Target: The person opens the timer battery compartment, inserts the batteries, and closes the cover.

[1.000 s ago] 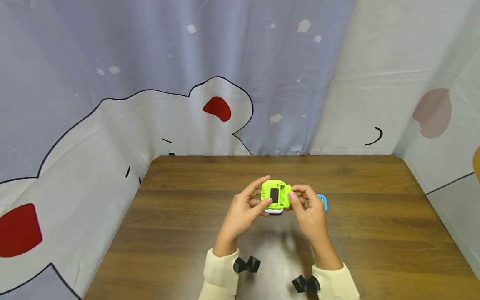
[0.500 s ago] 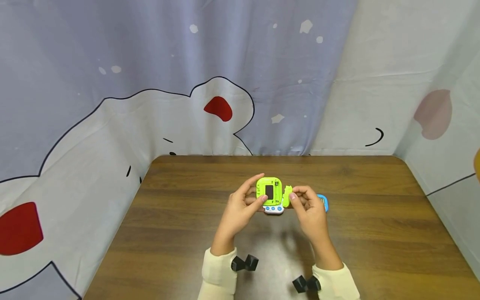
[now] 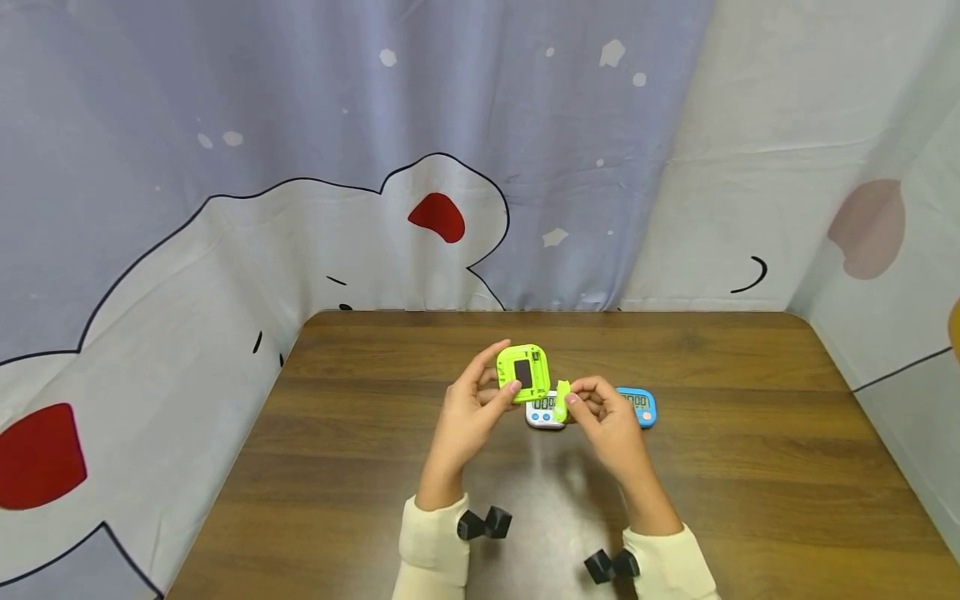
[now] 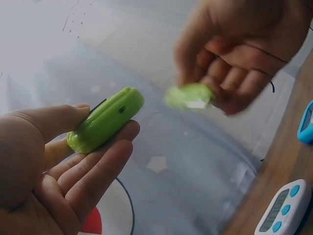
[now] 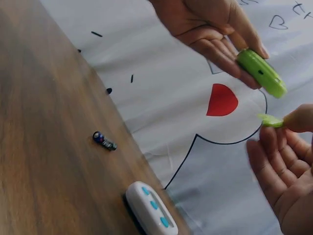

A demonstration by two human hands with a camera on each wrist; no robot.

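Observation:
My left hand holds a lime-green digital timer between thumb and fingers. Its back is turned up, showing a dark rectangle and an uncovered battery bay. A small green battery cover is pinched between the thumb and fingers of my right hand. The cover and the timer are apart, and the cover looks blurred in the left wrist view. Below the hands a white timer with blue buttons lies on the table, partly hidden by the cover. Beside the right hand lies a blue timer, its left part hidden.
In the right wrist view a small dark battery lies on the wooden table, near the white timer. A patterned curtain hangs behind the table and along its sides.
The cover has come away from the green timer. My left hand has moved left and slightly up with the timer; my right hand has shifted slightly left, uncovering more of the white and blue timers.

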